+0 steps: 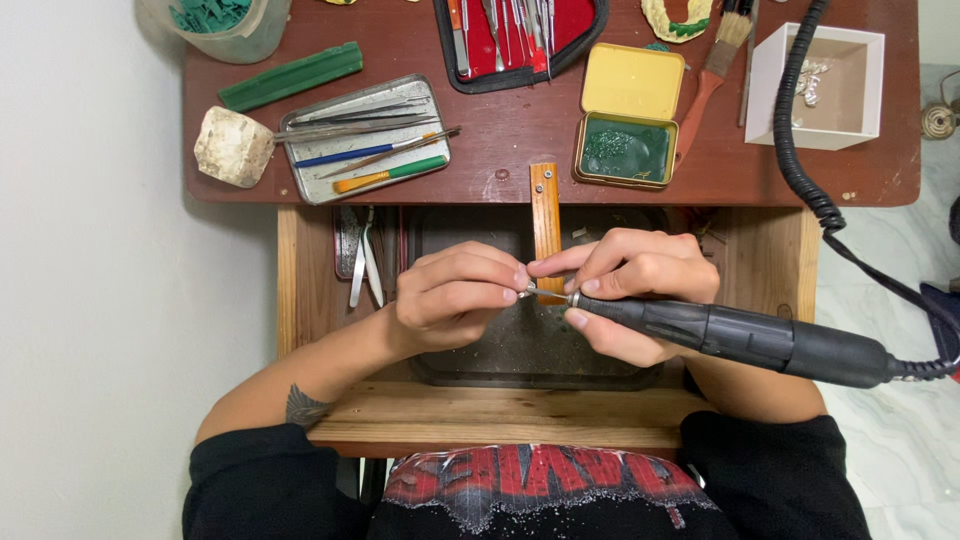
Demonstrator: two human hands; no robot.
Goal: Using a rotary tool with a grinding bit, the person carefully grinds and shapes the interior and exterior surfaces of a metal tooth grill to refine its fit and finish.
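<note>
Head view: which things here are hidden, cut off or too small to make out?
- Piece pinched in the left hand: too small, covered by fingertips.
- Bit of the black rotary handpiece in the right hand: tiny, hidden between both hands.
- Red tool case: cut off by the top edge.
- Clear tub of green pieces: cut off by the top edge.
- White box: contents too small.

A small craft workshop. Beyond the hands lie a metal tray of hand tools [366,138] and green wax sticks [291,76]. A wooden bench pin [545,210] juts toward them.
</note>
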